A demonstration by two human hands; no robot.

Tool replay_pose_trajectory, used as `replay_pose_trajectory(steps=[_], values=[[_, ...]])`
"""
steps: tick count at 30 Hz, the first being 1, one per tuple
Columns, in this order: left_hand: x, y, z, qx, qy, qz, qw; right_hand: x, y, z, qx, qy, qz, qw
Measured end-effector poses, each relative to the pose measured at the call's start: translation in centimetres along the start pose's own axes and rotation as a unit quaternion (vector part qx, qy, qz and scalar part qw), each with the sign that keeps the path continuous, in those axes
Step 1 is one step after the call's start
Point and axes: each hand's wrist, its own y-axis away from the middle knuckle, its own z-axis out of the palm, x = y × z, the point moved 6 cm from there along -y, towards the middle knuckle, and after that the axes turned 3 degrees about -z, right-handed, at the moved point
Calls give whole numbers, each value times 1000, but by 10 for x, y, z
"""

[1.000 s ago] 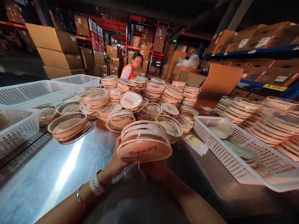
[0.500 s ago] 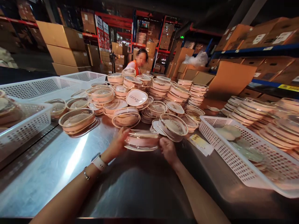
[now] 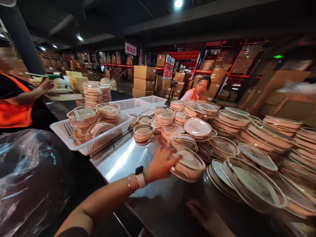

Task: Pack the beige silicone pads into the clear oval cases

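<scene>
My left hand (image 3: 161, 163), with a watch and a bracelet on its wrist, grips the left edge of an oval clear-lidded container (image 3: 189, 166). Its fingers lie across the rim, and the container's pinkish lower part shows through. Low over the dark tabletop, my right hand (image 3: 203, 212) is apart from that container. Shadow and blur hide how its fingers are set. Behind my left hand, a white oval disc with lettering (image 3: 197, 126) rests on other containers. Large tilted containers (image 3: 256, 181) lie to the right of the held one.
A white perforated basket (image 3: 86, 150) with stacked containers stands left on the metal table (image 3: 120, 161). Clear plastic sheeting (image 3: 32, 184) fills the lower left. One person in orange (image 3: 16, 108) is at left; another (image 3: 190, 93) is beyond the stacks. Cardboard boxes (image 3: 144, 72) stand behind.
The view has swung left, bringing the left-hand person and plastic sheeting into sight. My right hand has let go of the container and dropped lower; my left hand keeps its grip.
</scene>
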Motion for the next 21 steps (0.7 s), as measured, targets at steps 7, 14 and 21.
replay_pose_trajectory(steps=[7,14,21], values=[[-185,45,-182,40,-179,-266,946,-6,-10,-3,19,-49,2,999],[-289,84,-305,-26,-288,-369,883,3,-12,-2,24,-64,36,997],[-331,114,-309,-73,-252,-397,880,7,-11,-1,24,-84,42,995]])
